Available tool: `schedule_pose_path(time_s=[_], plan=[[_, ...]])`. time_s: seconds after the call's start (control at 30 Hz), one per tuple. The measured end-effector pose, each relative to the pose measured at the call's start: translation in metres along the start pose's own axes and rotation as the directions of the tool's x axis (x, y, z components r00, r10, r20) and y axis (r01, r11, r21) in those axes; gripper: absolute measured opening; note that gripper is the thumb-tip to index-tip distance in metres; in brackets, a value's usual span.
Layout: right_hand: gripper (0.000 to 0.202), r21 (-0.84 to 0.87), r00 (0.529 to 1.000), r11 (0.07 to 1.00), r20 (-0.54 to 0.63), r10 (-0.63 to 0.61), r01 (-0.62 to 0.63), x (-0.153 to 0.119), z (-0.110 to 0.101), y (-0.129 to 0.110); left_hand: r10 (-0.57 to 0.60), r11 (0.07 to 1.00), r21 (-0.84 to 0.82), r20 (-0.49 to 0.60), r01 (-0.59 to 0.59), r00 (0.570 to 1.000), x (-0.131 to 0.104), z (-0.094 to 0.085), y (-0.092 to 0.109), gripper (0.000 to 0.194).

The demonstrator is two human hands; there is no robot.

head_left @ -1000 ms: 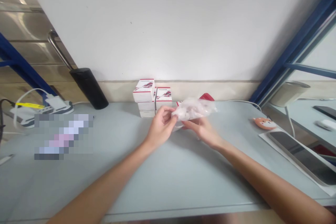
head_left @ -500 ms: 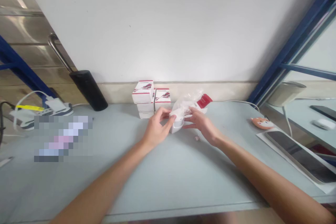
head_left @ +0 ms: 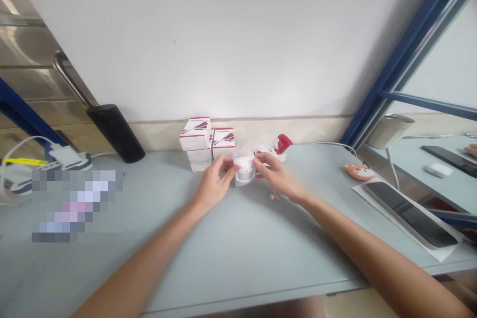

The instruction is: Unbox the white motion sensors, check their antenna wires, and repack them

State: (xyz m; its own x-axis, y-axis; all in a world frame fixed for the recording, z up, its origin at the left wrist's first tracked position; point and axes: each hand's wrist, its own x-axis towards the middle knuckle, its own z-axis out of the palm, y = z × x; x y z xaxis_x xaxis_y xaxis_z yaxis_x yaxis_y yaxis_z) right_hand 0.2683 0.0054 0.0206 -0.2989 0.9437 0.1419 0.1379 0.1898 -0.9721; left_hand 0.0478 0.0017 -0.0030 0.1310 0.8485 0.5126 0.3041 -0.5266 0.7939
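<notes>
A white motion sensor (head_left: 245,175) with a curved window stands upright at mid-table, a clear plastic bag (head_left: 246,150) around its upper part. My left hand (head_left: 214,184) grips its left side between thumb and fingers. On the other side, my right hand (head_left: 275,171) is closed with thumb and fingertips at the sensor's upper right edge. Just below the right hand lie small whitish bits (head_left: 275,196). Behind it, partly hidden, is an open white box with a red flap (head_left: 283,143). Stacked white-and-red boxes (head_left: 196,134) stand behind my left hand.
A black cylinder (head_left: 116,133) leans at the back left near a power strip (head_left: 84,161) with a white charger. At the right lie an orange animal-faced item (head_left: 359,171) and a dark phone (head_left: 410,213) on a white sheet. A wall (head_left: 238,49) closes off the back.
The sensor has turned to face me more, and my right hand has come in against its edge. The plastic bag now sits more directly above it. The whole view has shifted slightly.
</notes>
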Motion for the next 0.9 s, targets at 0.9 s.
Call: schedule_pose_path(time_s=[0.9], plan=[[0.046,-0.196,0.989,0.973,0.102,-0.106,0.125,-0.004,-0.004,-0.004,-0.008,0.998,-0.060,-0.002,0.008,1.000,-0.006,0.003,0.012,0.032]])
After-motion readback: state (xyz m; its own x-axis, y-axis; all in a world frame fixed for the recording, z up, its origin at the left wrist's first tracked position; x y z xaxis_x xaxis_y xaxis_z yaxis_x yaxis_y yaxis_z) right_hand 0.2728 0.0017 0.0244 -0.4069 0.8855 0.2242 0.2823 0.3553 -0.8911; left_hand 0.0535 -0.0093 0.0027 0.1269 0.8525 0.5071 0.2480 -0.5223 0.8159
